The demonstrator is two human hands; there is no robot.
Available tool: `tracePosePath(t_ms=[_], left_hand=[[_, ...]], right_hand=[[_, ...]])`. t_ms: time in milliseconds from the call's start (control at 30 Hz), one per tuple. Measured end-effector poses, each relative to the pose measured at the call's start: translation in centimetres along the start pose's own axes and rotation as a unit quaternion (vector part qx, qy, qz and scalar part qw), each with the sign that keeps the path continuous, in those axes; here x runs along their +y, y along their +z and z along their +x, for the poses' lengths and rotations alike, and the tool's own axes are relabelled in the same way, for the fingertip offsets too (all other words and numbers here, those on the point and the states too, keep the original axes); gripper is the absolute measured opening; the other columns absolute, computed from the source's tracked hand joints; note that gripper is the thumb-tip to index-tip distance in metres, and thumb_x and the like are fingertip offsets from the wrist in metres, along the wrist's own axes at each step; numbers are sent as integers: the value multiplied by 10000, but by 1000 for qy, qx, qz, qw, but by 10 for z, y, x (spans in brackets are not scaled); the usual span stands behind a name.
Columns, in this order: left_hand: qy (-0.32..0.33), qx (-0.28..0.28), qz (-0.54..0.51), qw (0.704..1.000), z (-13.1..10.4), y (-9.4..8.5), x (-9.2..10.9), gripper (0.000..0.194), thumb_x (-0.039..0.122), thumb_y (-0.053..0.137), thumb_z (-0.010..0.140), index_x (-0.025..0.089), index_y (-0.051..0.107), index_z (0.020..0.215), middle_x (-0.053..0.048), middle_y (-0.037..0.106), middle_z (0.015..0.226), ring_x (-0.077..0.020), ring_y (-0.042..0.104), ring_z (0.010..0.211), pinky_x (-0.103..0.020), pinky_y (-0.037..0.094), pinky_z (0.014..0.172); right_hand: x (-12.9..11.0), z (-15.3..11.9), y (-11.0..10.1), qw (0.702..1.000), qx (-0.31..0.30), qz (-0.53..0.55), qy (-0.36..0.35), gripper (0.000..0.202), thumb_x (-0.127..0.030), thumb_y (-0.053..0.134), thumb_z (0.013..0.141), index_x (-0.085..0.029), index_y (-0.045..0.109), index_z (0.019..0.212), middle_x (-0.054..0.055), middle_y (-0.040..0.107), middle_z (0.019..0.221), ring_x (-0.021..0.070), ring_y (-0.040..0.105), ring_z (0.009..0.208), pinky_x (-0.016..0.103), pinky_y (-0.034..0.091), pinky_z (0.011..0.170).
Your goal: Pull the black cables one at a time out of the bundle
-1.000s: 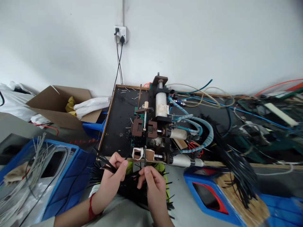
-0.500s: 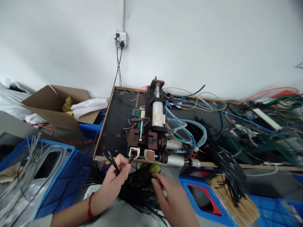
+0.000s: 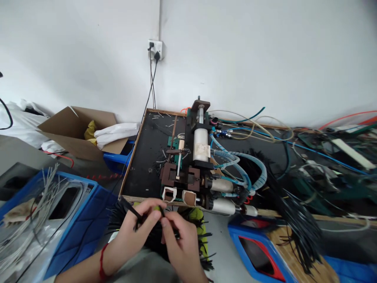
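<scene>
My left hand [image 3: 134, 226], with a red cord on its wrist, is closed on a black cable [image 3: 131, 207] that sticks out to the upper left. My right hand [image 3: 182, 241] is pinched at the same cable, and the fingertips of both hands meet around its dark end. Beneath them, a bundle of black cables [image 3: 203, 247] lies across my lap, partly hidden by the hands. Just beyond the fingers stands a pneumatic machine [image 3: 202, 143] with white cylinders and a brown clamp block [image 3: 193, 177] at its front.
The machine sits on a black tabletop [image 3: 138, 173] with a wooden rim. More black cables [image 3: 297, 220] hang over its edge at right. A blue crate [image 3: 79, 224] with pale wires and a phone stands at left, near a cardboard box [image 3: 67, 137]. Blue-and-red bins [image 3: 253, 255] stand at lower right.
My right hand has moved left and up to meet my left hand at the cable. The view has shifted slightly, so the machine appears a little further right.
</scene>
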State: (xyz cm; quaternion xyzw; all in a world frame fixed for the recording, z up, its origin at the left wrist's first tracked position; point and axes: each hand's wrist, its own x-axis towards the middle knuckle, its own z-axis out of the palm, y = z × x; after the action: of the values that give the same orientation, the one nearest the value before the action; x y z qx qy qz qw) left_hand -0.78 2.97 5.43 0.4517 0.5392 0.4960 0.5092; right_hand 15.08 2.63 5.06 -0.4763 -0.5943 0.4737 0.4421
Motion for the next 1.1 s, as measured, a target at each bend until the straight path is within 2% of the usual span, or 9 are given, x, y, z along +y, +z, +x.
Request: tracePosePath(t_ms=[67, 133, 233, 300, 400, 500, 633, 867, 1100], left_hand=[[-17, 15, -19, 1000, 4, 4, 0, 287, 466, 767, 846, 191, 820, 783, -43, 594, 637, -219, 561, 660, -326, 467, 647], [-65, 37, -83, 994, 9, 7, -2, 382, 498, 747, 841, 169, 780, 650, 17, 426, 500, -145, 395, 504, -281, 366, 513], [-121, 82, -154, 977, 15, 10, -5, 410, 496, 744, 826, 147, 740, 613, 61, 297, 487, -104, 245, 477, -248, 224, 456], [-120, 77, -160, 977, 16, 9, -6, 396, 494, 738, 843, 133, 751, 681, 73, 270, 510, -97, 215, 492, -241, 193, 460], [-82, 29, -185, 979, 18, 8, -5, 365, 502, 665, 928, 150, 761, 940, 87, 251, 563, -99, 164, 512, -237, 165, 468], [-38, -1, -230, 973, 21, 6, -5, 365, 538, 628, 941, 204, 683, 1077, 84, 290, 618, -97, 170, 506, -235, 162, 463], [-20, -42, -275, 960, 25, 3, -8, 466, 625, 680, 850, 242, 616, 1108, 85, 331, 659, -79, 178, 488, -224, 160, 453], [7, -43, -274, 961, 24, 6, -15, 528, 688, 656, 834, 268, 590, 1148, 64, 390, 711, -83, 233, 511, -219, 211, 460], [3, -64, -274, 960, 31, 5, -23, 497, 662, 658, 846, 253, 607, 1123, 66, 363, 698, -80, 200, 504, -212, 168, 446]], right_hand=[[1, -1, 3, 998, -10, -39, -39, 183, -264, 597, 992, -239, 749, 892, 4, 659, 601, 183, 575, 531, 304, 431, 594], [2, -1, 2, 997, -27, -53, -49, 181, -259, 602, 991, -240, 740, 876, 12, 685, 648, 186, 599, 585, 304, 435, 637], [7, -3, -3, 994, -107, -34, -5, 238, -296, 590, 1006, -225, 714, 815, 14, 707, 670, 179, 632, 634, 287, 430, 654], [14, -6, -4, 989, -138, 30, 38, 293, -343, 576, 1015, -210, 706, 789, 11, 693, 634, 169, 618, 606, 282, 415, 638], [25, -9, 2, 959, -92, 248, 99, 372, -437, 574, 1010, -204, 672, 737, -21, 586, 499, 141, 483, 483, 276, 342, 557], [28, -6, 11, 871, -8, 474, 131, 382, -421, 577, 1007, -216, 620, 688, -63, 450, 410, 125, 324, 420, 278, 263, 511], [24, 3, 15, 790, 44, 591, 155, 299, -340, 651, 963, -205, 646, 696, -101, 333, 386, 108, 221, 407, 268, 276, 524], [35, 7, 11, 754, 32, 622, 210, 299, -349, 709, 929, -184, 665, 684, -121, 287, 362, 91, 144, 390, 246, 293, 495], [40, 9, 7, 737, 30, 636, 227, 296, -316, 701, 928, -174, 677, 668, -125, 285, 350, 88, 114, 395, 245, 291, 491]])
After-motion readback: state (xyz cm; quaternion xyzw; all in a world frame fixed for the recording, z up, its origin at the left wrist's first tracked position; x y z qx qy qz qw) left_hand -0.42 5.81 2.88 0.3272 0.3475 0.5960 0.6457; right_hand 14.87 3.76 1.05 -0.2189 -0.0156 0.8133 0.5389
